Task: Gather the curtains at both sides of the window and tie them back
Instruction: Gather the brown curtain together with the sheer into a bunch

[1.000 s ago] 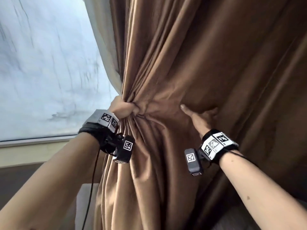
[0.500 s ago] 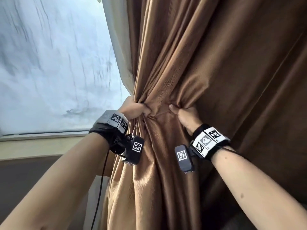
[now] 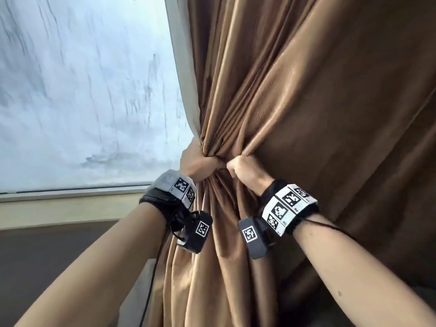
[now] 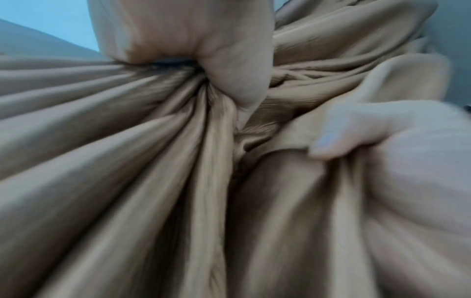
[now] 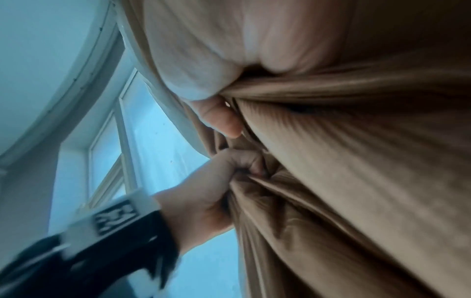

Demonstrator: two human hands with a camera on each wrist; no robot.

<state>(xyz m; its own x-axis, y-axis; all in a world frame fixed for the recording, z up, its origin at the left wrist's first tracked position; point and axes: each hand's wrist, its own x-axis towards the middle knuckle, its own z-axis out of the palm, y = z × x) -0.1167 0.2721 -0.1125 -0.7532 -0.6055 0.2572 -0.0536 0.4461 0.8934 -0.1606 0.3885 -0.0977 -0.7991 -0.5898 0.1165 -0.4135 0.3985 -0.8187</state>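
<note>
Window-side, right hand [image 3: 245,172] now joins left hand [image 3: 198,162] (both fists gripping curtain [image 3: 295,90]).

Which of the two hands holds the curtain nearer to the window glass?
The left hand: it grips the brown curtain at its window-side edge; the right hand grips farther in.

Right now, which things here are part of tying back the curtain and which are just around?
Part of the job:
brown curtain, bunched at the middle
left hand, gripping the gathered folds
right hand, gripping folds beside it

Just around:
window pane
window sill
pale lining at the curtain's edge
</note>
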